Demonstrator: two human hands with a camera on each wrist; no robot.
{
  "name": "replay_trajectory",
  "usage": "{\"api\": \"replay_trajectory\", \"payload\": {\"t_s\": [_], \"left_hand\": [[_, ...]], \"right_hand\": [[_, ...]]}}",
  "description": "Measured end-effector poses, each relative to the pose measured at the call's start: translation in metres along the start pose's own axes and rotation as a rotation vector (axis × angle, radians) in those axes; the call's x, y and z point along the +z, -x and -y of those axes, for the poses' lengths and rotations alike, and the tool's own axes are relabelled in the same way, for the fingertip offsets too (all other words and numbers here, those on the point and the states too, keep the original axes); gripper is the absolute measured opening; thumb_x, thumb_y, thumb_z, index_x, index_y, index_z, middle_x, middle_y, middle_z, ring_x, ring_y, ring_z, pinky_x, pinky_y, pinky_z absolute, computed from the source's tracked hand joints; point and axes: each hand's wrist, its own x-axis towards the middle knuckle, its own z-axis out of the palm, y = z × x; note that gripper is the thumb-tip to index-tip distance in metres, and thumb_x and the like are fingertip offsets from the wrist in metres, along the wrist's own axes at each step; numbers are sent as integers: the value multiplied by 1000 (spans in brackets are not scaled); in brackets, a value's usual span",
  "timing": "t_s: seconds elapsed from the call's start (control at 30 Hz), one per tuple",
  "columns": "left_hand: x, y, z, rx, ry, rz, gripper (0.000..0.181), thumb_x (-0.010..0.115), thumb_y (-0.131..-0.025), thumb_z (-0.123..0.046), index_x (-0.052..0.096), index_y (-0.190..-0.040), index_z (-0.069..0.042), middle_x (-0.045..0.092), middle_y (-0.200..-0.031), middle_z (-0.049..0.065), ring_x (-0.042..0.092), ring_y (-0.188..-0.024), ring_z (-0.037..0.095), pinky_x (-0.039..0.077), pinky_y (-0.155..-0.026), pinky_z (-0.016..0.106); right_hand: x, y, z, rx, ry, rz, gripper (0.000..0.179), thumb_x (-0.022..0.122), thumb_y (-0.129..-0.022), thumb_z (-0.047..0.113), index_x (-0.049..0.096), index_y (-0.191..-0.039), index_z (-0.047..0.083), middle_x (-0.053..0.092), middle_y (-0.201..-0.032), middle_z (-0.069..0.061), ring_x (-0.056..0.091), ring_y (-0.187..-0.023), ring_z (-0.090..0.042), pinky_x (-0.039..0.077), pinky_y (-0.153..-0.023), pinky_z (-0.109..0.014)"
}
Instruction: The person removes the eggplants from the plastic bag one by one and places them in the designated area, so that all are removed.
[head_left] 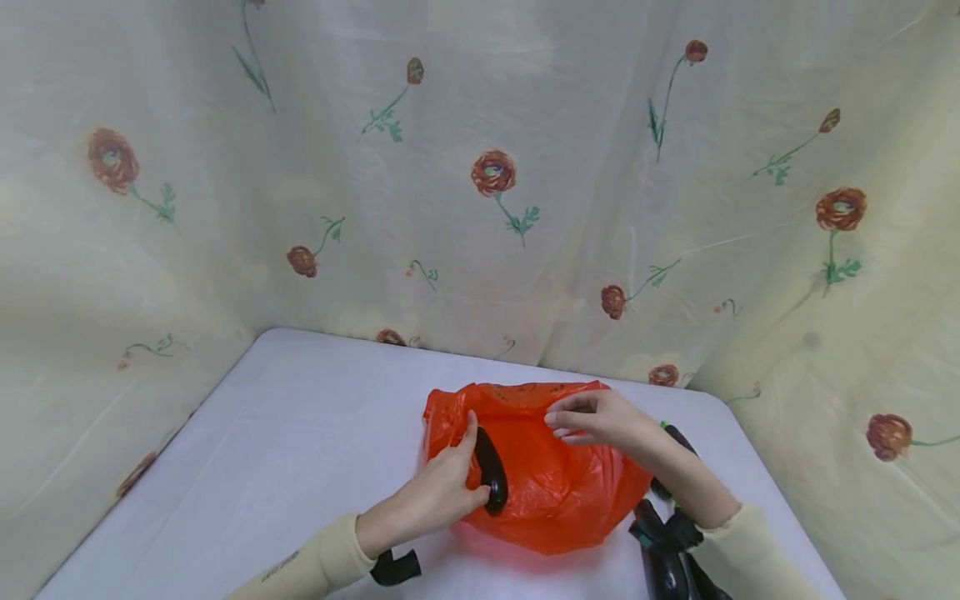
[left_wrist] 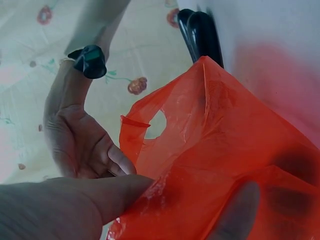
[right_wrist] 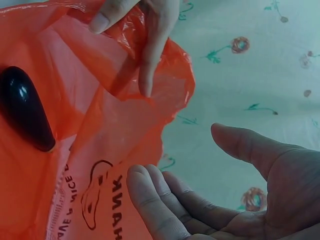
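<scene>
A red plastic bag stands on the white table with its mouth spread. My left hand holds the bag's left rim, index finger and thumb stretched apart. Close to that thumb, a glossy dark eggplant shows at the bag's mouth; in the right wrist view the eggplant lies against the red plastic. The right hand hovers over the bag's right side, holding nothing, its fingers loosely bent and the thumb apart. In the left wrist view, plastic partly covers a left fingertip.
More dark eggplants lie on the table at the right, partly behind my right forearm. Another with a green stem end is farther back. The white table reaches to a flowered curtain at the back and sides.
</scene>
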Motion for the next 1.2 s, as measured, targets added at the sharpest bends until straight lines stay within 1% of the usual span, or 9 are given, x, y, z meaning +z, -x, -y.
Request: {"api": "replay_trajectory", "payload": {"t_s": [0.2,0.3,0.4,0.53,0.63,0.87,1.1,1.2], "left_hand": [[0,0,0,-1,6,4,99,71,-85,-17,2,-155,-6,52,-63,2,48,-48,11,52,-52,22],[0,1,0,-4,14,5,99,71,-86,-17,2,-155,-7,53,-65,3,49,-48,11,53,-53,22],[0,1,0,-6,8,5,99,71,-85,-17,2,-155,-7,53,-65,3,49,-48,12,52,-53,22],[-1,0,0,-4,-6,7,100,72,-85,-18,2,-156,-8,53,-63,3,48,-47,12,51,-51,22],[-1,0,0,0,-12,6,100,72,-85,-19,2,-156,-8,53,-61,3,47,-46,12,50,-50,22],[-2,3,0,6,-6,14,99,71,-85,-18,2,-155,-7,54,-60,3,48,-45,13,50,-48,23],[0,2,1,-2,0,31,99,71,-86,-19,1,-155,-7,54,-61,3,47,-44,13,48,-47,23],[0,2,1,4,-2,28,99,71,-86,-19,1,-155,-7,53,-61,3,46,-44,13,47,-46,22]], "right_hand": [[5,-8,-3,-12,-14,29,43,69,-88,33,65,-117,2,67,-110,-14,68,-92,-18,58,-83,-36],[9,-13,-5,-9,-10,24,42,71,-86,33,66,-115,2,67,-110,-16,68,-90,-18,58,-82,-36],[14,-18,-9,0,1,20,41,73,-85,33,68,-113,2,68,-107,-14,67,-88,-18,58,-82,-36],[23,-25,-14,3,40,25,39,74,-84,32,70,-110,3,69,-99,-8,66,-84,-17,58,-81,-37],[29,-30,-18,21,57,25,38,74,-84,31,70,-109,3,70,-96,-6,66,-82,-16,58,-81,-38],[42,-40,-20,91,75,-8,40,76,-81,31,70,-110,3,71,-97,-10,68,-79,-17,59,-76,-36],[51,-53,-24,102,67,-13,36,76,-82,30,71,-106,4,72,-93,-9,69,-83,-23,60,-73,-36],[54,-57,-27,104,73,-11,33,76,-83,29,72,-103,3,72,-93,-11,70,-84,-25,60,-74,-37]]}}
